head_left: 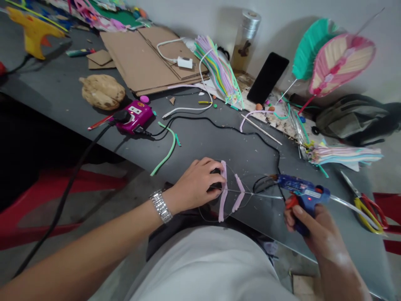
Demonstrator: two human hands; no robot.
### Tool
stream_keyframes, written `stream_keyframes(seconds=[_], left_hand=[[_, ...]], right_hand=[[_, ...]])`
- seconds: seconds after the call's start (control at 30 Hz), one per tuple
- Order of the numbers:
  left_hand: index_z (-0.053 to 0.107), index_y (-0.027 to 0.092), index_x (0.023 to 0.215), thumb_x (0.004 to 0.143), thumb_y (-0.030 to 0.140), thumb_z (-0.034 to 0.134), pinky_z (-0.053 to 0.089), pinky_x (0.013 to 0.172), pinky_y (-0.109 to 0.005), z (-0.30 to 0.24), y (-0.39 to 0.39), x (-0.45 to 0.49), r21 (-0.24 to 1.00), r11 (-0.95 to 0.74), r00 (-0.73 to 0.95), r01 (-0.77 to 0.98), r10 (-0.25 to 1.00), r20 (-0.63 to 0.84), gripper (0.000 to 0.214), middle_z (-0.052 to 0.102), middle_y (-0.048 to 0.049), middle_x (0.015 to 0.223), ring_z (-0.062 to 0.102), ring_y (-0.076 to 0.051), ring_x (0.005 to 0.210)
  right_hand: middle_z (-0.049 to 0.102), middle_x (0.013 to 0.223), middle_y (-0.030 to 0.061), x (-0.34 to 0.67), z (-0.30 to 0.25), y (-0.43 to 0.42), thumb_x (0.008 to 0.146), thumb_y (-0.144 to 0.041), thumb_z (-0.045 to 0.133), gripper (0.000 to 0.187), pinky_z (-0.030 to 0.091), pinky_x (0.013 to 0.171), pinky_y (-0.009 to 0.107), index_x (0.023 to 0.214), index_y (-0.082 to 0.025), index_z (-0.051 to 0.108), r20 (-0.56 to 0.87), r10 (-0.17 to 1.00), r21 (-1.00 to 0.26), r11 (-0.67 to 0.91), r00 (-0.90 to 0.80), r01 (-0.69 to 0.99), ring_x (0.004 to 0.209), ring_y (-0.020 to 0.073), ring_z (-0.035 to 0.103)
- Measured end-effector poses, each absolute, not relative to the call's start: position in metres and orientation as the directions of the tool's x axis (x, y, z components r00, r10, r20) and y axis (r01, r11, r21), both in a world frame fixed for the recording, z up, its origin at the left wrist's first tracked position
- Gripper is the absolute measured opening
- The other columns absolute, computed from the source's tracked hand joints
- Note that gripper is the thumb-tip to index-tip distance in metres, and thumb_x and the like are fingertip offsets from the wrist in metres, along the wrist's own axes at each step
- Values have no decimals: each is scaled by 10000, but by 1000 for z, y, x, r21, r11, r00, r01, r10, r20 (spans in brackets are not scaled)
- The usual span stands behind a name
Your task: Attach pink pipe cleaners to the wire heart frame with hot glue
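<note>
My left hand [199,182], a metal-band watch at its wrist, pinches the end of a pale pink pipe cleaner [223,205] lying across a thin leaf-shaped wire frame [233,168]. A dark patch shows between its fingers; I cannot tell what that is. Farther right on the frame, a second, shorter pink pipe cleaner [239,201] is bent into a V at the centre wire. My right hand [313,225] grips a blue hot glue gun [302,189], fingers at its orange trigger. Its nozzle points left, close to the stem end of the frame, and a clear glue stick [351,204] sticks out behind.
Yellow-and-red scissors [365,209] lie at the right. A black cord [216,125] runs from a purple power socket [134,117] toward the glue gun. Behind are pipe cleaner bundles [219,75], a phone [267,77], cardboard [134,54] and finished leaf shapes [344,62]. A yellow glue gun [36,31] stands far left.
</note>
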State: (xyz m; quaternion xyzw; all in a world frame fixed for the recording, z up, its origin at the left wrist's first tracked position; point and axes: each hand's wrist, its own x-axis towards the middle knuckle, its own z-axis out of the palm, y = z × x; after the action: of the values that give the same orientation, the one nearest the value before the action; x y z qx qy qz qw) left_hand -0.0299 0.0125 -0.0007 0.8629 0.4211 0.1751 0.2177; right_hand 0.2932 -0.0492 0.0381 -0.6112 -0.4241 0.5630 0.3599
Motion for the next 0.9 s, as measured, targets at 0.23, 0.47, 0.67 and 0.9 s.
stream_keyframes(seconds=[0.23, 0.47, 0.67, 0.9], left_hand=[[754, 272, 1020, 866, 243, 682, 441, 927, -430, 0, 12, -30, 516, -555, 585, 653, 802, 122, 173, 655, -50, 1265, 554, -265, 1177], [752, 282, 1022, 874, 259, 673, 437, 915, -430, -2, 13, -30, 508, -563, 587, 652, 799, 130, 169, 653, -42, 1266, 552, -266, 1179], [745, 279, 1055, 884, 266, 675, 440, 931, -433, -2, 13, -31, 498, -578, 599, 647, 789, 137, 185, 652, -46, 1281, 550, -267, 1185], [739, 275, 1063, 882, 266, 684, 445, 928, -439, -3, 13, -30, 492, -584, 602, 646, 786, 143, 189, 657, -45, 1287, 554, -272, 1177]], right_hand=[[592, 649, -3, 319, 26, -48, 667, -427, 881, 344, 481, 488, 211, 812, -184, 684, -298, 872, -954, -269, 387, -129, 601, 121, 543], [525, 596, -20, 325, 23, -54, 694, -407, 857, 303, 424, 479, 190, 782, -181, 676, -312, 880, -946, -256, 358, -197, 566, 97, 481], [600, 624, 8, 304, 17, -65, 761, -490, 809, 342, 440, 472, 216, 839, -175, 701, -291, 923, -950, -310, 254, 38, 542, 116, 528], [600, 521, 31, 269, 21, -66, 764, -583, 741, 482, 401, 457, 253, 539, -175, 618, -232, 965, -740, -255, 120, 623, 492, 138, 517]])
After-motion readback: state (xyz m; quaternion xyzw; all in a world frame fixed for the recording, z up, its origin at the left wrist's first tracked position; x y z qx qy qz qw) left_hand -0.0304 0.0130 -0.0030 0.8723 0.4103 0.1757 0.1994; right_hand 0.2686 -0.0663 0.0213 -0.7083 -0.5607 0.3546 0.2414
